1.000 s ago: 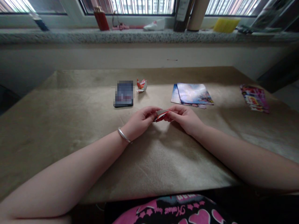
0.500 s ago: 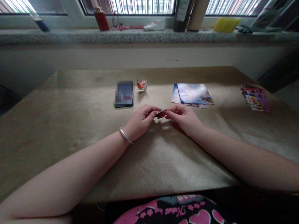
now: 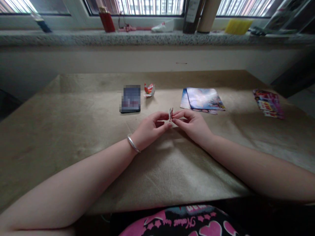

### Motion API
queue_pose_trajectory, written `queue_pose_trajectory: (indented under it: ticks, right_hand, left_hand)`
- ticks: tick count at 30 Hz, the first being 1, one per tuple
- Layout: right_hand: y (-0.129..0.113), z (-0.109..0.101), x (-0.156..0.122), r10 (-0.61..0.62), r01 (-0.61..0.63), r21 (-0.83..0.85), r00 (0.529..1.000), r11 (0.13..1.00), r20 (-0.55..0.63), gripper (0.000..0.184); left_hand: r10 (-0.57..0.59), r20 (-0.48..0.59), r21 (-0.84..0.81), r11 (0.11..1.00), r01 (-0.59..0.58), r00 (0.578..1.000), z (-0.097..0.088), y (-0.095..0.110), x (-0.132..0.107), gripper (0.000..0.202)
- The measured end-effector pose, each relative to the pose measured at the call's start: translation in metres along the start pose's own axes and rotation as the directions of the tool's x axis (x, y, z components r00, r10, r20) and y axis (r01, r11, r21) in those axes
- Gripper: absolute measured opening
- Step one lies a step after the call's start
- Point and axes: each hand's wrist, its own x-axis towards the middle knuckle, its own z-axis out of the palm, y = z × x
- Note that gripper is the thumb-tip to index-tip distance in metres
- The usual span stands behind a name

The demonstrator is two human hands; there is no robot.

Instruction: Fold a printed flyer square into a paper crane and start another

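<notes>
A small folded piece of paper point(image 3: 170, 114), whitish with dark red edges, stands upright between my two hands just over the table. My left hand point(image 3: 154, 126) has its thumb and fingers closed on the paper's left side; a silver bangle circles that wrist. From the other side, my right hand point(image 3: 193, 124) pinches it between thumb and forefinger. Beyond my left hand sit a folded red-and-white paper shape point(image 3: 149, 90) and a dark phone point(image 3: 131, 99) with a blurred screen. Behind my right hand lie several glossy printed sheets point(image 3: 204, 99), overlapping.
Colourful printed sheets point(image 3: 268, 103) are fanned at the table's right. A tan cover spreads over the table point(image 3: 81, 114). Along the granite windowsill point(image 3: 147, 39) stand a red bottle point(image 3: 106, 20), a dark bottle point(image 3: 193, 16), a beige cylinder point(image 3: 208, 16) and a yellow block point(image 3: 238, 26).
The folded paper has turned from lying slanted to standing upright, edge toward me. My hands have come closer together, the left shifting slightly right.
</notes>
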Motion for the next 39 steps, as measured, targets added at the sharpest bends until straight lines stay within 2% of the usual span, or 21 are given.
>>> queue_pose_trajectory:
  ticks: [3, 10, 20, 28, 32, 34, 39]
  right_hand:
    - [-0.0001, 0.0017, 0.0007, 0.030, -0.032, 0.028, 0.999, 0.999, 0.040, 0.026]
    - [0.0020, 0.0012, 0.0005, 0.125, -0.129, 0.088, 0.991, 0.988, 0.046, 0.031]
    - [0.0017, -0.0011, -0.0008, 0.139, -0.143, 0.099, 0.989, 0.985, 0.043, 0.028]
    - [0.0042, -0.0011, -0.0009, 0.143, -0.148, 0.085, 0.988, 0.985, 0.065, 0.026]
    - [0.0045, 0.0000, -0.0015, 0.140, -0.147, 0.082, 0.986, 0.986, 0.086, 0.026]
    - [0.0042, 0.0000, -0.0019, 0.132, -0.140, 0.081, 0.987, 0.987, 0.092, 0.026]
    - [0.0024, -0.0014, -0.0019, 0.115, -0.122, 0.068, 0.988, 0.990, 0.104, 0.025]
  left_hand:
    - [-0.012, -0.012, -0.006, 1.000, 0.012, 1.000, 0.0009, -0.0008, -0.0001, 0.031]
    - [-0.029, -0.055, 0.165, 0.986, 0.038, 0.998, -0.0009, 0.0035, 0.0001, 0.028]
    - [-0.125, -0.011, -0.017, 0.992, 0.125, 0.992, -0.0069, -0.0009, 0.0031, 0.036]
    - [-0.109, -0.058, 0.052, 0.992, 0.112, 0.992, -0.0064, 0.0021, 0.0028, 0.030]
    - [-0.129, -0.058, -0.002, 0.992, 0.129, 0.990, -0.0061, 0.0009, 0.0032, 0.028]
    - [-0.132, -0.068, 0.026, 0.991, 0.134, 0.989, -0.0063, 0.0008, 0.0034, 0.028]
    - [-0.099, -0.089, 0.065, 0.992, 0.105, 0.991, -0.0055, 0.0010, 0.0040, 0.022]
